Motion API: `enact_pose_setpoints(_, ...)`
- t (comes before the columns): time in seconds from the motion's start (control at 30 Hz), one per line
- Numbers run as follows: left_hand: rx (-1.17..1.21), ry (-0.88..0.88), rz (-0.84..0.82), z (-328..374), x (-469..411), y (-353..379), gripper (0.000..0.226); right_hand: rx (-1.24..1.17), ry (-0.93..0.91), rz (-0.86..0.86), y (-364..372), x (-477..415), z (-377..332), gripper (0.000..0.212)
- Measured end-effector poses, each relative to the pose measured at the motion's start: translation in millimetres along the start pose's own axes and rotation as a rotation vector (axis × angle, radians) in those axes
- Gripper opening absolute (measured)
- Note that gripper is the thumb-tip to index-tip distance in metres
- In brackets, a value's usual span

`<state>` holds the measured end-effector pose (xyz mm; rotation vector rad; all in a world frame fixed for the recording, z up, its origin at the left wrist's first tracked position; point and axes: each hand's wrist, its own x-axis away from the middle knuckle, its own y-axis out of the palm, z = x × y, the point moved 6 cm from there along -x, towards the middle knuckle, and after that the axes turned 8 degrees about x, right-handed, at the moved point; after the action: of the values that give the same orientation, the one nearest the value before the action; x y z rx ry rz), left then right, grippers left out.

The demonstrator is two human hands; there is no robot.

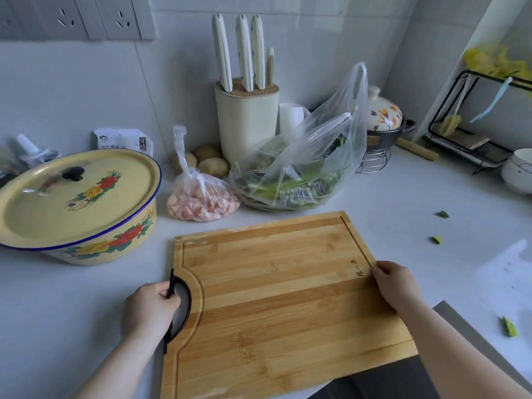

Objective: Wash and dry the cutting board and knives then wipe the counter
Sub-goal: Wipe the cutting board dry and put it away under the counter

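A bamboo cutting board (pixel 276 295) lies flat on the white counter (pixel 72 306), its near edge past the counter's front. My left hand (pixel 149 309) grips the black handle loop at the board's left edge. My right hand (pixel 395 283) holds the board's right edge, fingers over the rim. Three white-handled knives (pixel 244 53) stand in a cream knife block (pixel 247 122) against the back wall. Green vegetable scraps (pixel 437 239) lie scattered on the counter to the right.
A yellow enamel pot with lid (pixel 77 203) stands left. Behind the board sit a bag of meat (pixel 201 203), potatoes (pixel 213 165) and a bag of greens (pixel 302 168). A flowered pot (pixel 383 116), black rack (pixel 472 133) and white bowl (pixel 518 174) stand right.
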<state>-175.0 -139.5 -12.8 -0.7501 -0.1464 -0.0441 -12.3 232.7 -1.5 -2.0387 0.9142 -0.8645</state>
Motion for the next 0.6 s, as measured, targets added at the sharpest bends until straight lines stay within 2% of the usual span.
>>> enact_pose_setpoints(0.27,-0.019,0.051,0.037,-6.2,1.6,2.7,0.008,0.141,-0.038,0.012,1.1,-2.1,-3.7,0.033)
enact_pose_setpoints(0.37,-0.036,0.057,0.045,-6.5,5.0,5.3,0.028,0.134,-0.040,0.015,1.3,0.0,-4.0,0.034)
enact_pose_setpoints(0.47,-0.050,0.059,-0.002,-6.4,11.0,10.0,0.045,0.034,-0.020,0.022,0.2,7.0,-3.4,0.035)
enact_pose_setpoints(0.6,-0.102,0.221,-0.036,6.1,33.2,12.4,0.055,-0.256,-0.011,0.121,-17.5,30.7,8.5,0.034)
